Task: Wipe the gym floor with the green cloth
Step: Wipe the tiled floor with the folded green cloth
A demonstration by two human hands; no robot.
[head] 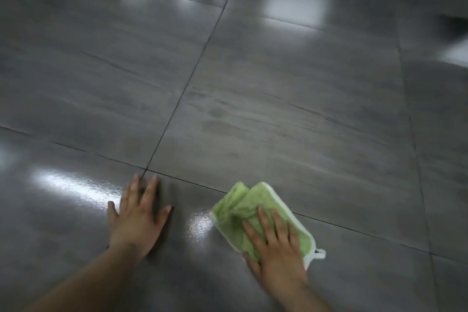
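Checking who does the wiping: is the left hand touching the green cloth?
Apart. The head view shows the left hand flat on bare floor, a glossy strip separating it from the green cloth.

Both forearms cut off at bottom edge, green cloth [253,213] partly hidden under right hand [276,248], far floor [278,96] blurred

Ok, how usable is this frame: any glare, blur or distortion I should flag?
Head view: bright ceiling-light glare patches on the glossy floor, one streak beside the left hand, one between the hands; motion blur smears the far floor and top corners; left hand's fingers are slightly smeared; right hand and cloth are fairly sharp; grout lines splay with the wide-angle lens.
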